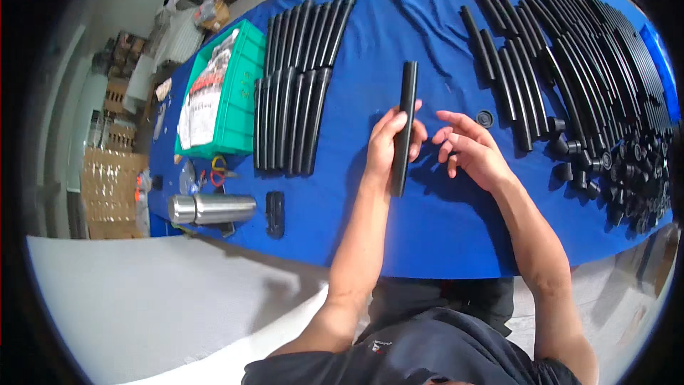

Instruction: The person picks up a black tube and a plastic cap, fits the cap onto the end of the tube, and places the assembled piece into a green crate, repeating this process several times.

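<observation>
My left hand (385,144) is wrapped round a straight black tube (407,110), held upright in the picture above the blue cloth. To its right, my right hand (473,151) is open, its fingers loosely bent and apart, with nothing seen in it. A gap separates those fingers from the tube. Just beyond the right hand a round black cap (484,118) lies on the cloth. Many loose black caps (627,171) are heaped at the right, below rows of plain black tubes (520,85).
On the left, black tubes with wider ends (292,117) lie in two rows beside a green crate (239,93) holding printed paper. Nearer me are a steel flask (214,209), scissors (219,170) and a black bundle (275,214). The blue cloth (399,14) covers the table.
</observation>
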`<state>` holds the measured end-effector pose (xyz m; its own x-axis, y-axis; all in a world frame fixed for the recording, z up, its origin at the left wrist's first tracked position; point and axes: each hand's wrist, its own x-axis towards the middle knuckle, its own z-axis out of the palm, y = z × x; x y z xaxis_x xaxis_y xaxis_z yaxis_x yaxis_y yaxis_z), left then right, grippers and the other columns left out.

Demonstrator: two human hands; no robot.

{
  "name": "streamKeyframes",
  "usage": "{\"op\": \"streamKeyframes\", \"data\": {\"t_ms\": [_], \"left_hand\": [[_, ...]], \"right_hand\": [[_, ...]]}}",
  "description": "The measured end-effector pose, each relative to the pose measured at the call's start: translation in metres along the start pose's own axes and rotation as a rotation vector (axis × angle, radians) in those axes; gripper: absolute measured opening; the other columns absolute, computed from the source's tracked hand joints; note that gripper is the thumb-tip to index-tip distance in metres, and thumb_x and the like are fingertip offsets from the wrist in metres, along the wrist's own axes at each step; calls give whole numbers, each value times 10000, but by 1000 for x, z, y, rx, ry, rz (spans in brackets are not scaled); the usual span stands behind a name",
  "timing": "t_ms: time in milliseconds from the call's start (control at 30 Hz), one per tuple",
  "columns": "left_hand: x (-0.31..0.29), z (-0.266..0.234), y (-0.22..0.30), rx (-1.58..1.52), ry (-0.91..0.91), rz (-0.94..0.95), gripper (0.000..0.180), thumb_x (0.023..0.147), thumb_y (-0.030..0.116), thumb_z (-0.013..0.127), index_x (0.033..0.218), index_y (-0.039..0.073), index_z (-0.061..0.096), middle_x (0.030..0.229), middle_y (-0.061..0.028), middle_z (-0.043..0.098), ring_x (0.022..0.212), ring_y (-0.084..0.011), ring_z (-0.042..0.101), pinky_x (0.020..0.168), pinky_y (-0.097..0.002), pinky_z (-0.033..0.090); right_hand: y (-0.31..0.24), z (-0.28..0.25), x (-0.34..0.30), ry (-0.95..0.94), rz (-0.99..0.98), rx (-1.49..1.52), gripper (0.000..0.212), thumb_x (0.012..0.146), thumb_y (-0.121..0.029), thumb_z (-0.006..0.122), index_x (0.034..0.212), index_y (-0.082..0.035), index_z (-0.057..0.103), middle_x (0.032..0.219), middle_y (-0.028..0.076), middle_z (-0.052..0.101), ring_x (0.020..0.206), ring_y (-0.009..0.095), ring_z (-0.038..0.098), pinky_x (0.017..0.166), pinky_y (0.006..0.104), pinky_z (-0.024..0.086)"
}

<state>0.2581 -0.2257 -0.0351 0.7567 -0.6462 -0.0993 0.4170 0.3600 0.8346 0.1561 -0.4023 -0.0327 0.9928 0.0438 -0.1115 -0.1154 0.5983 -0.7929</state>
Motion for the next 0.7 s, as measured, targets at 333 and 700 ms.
{"op": "streamKeyframes", "data": {"t_ms": [333,700], "left_hand": [[-80,28,2,122,-30,-236,574,867,291,719,1322,32,481,880,-202,665,573,-167,606,520,-240,487],[-143,-9,12,212,-477,-329,520,766,259,820,1164,-31,653,1001,-214,695,815,-313,701,697,-397,566]], "right_hand": [[4,-4,3,-240,44,146,435,866,-226,733,1218,-22,578,766,-8,579,550,65,507,479,221,415],[8,-5,-2,-834,268,34,466,871,-96,683,1313,0,572,947,90,684,739,109,631,624,225,524]]}}
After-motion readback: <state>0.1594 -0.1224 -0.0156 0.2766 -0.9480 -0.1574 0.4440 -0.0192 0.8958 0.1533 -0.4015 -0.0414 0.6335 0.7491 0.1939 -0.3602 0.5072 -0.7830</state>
